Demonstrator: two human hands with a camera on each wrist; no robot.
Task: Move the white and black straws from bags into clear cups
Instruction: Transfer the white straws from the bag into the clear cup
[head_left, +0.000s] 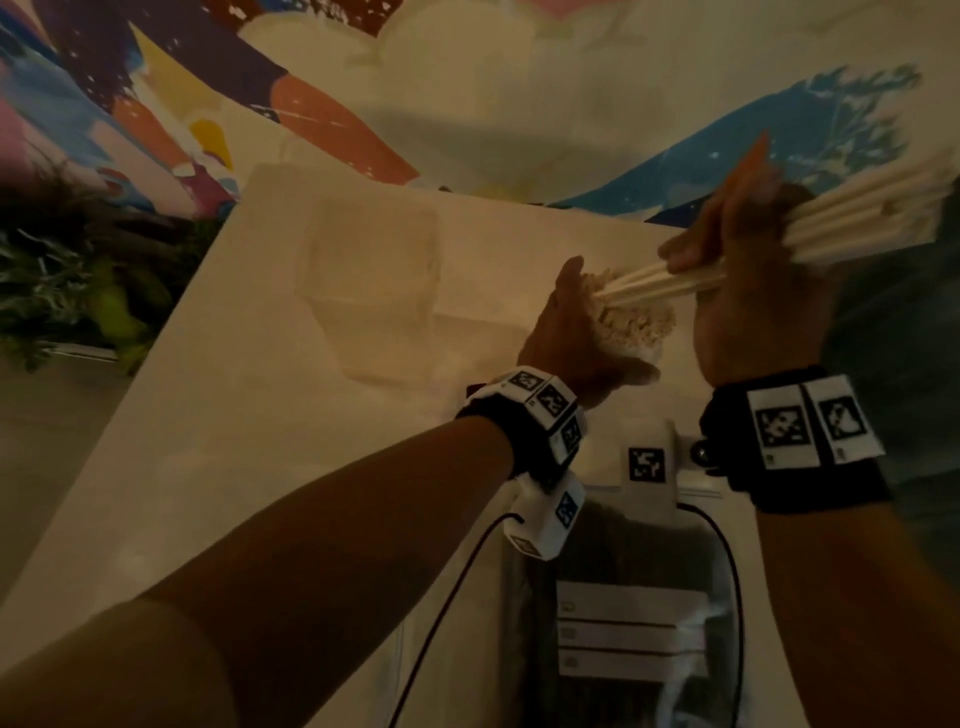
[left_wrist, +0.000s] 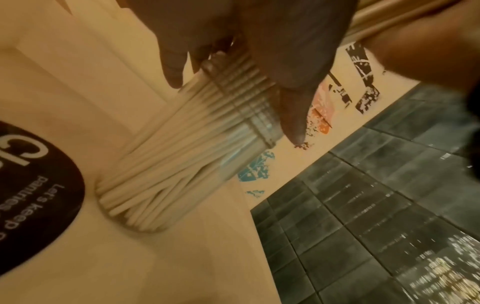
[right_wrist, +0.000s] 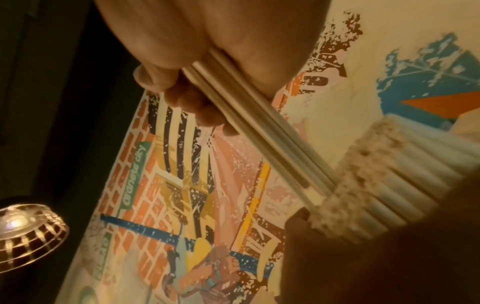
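Note:
My left hand (head_left: 576, 332) grips a clear cup (head_left: 636, 332) packed with white straws (left_wrist: 155, 174), tilted with its mouth toward my right hand. In the left wrist view my fingers (left_wrist: 291, 115) wrap the cup's ribbed wall (left_wrist: 249, 131). My right hand (head_left: 737, 270) holds a smaller bundle of white straws (head_left: 857, 213), and their tips (right_wrist: 311, 193) touch the straw ends in the cup (right_wrist: 376, 174). A clear bag of black straws (head_left: 623, 582) with white labels lies on the table below my wrists.
The white table (head_left: 260, 415) runs away to the left, with a faint translucent shape (head_left: 369, 270) lying on it. Green plants (head_left: 78, 270) stand past its left edge. A painted mural (head_left: 311, 104) fills the wall behind, and dark tiles (head_left: 909, 338) lie to the right.

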